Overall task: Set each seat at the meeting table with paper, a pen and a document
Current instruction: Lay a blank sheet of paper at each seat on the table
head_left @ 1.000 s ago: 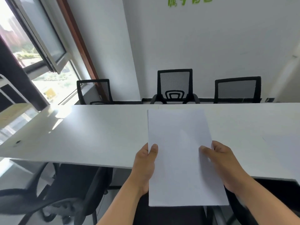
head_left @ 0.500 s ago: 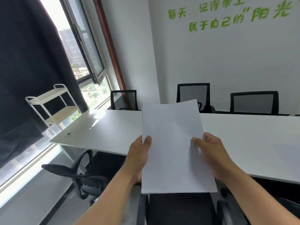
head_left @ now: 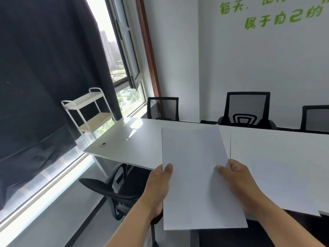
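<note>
We hold a sheaf of white paper (head_left: 197, 177) up in front of us, above the near edge of the white meeting table (head_left: 142, 139), tilted so its blank face looks back at us. Whether it is one sheet or several we cannot tell. Our left hand (head_left: 158, 186) grips the left edge about halfway down, thumb lying on the front face and the other fingers hidden behind. Our right hand (head_left: 238, 184) pinches the right edge at about the same height, thumb pressed on the front, fingers behind. The two hands are apart, with the width of the page between them.

On the table to our right lies another white sheet (head_left: 284, 177), flat, just beside our right hand. A small dark object (head_left: 103, 144) sits near the table's left end. Black mesh chairs (head_left: 246, 109) stand along the far side, and another black chair (head_left: 114, 191) stands on our side, below the left hand. A white trolley (head_left: 89, 111) stands by the window, beside a dark curtain (head_left: 44, 77).
</note>
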`<action>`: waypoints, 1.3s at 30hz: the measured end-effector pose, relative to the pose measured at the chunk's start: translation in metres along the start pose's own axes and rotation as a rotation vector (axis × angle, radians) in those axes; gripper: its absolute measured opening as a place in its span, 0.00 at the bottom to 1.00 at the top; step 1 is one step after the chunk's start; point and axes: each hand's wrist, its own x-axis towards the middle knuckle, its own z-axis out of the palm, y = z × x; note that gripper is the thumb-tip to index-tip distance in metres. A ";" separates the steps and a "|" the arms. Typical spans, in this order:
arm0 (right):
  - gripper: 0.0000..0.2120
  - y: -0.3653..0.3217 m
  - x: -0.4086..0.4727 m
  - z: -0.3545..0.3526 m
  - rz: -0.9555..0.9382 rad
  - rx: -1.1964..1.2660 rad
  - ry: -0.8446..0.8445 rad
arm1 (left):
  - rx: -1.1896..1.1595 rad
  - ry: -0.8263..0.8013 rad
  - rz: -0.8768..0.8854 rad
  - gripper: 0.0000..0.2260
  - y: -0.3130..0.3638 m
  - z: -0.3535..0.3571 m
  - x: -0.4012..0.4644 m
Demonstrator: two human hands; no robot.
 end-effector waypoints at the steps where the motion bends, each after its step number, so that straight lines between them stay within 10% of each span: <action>1: 0.12 0.001 0.010 0.022 0.005 -0.004 0.013 | 0.002 -0.026 -0.008 0.14 0.000 -0.021 0.017; 14: 0.07 -0.011 0.110 0.220 0.078 -0.105 0.168 | 0.084 -0.092 -0.091 0.10 0.019 -0.194 0.166; 39: 0.15 0.049 0.365 0.337 0.250 -0.037 0.246 | -0.045 0.006 -0.322 0.14 0.002 -0.276 0.433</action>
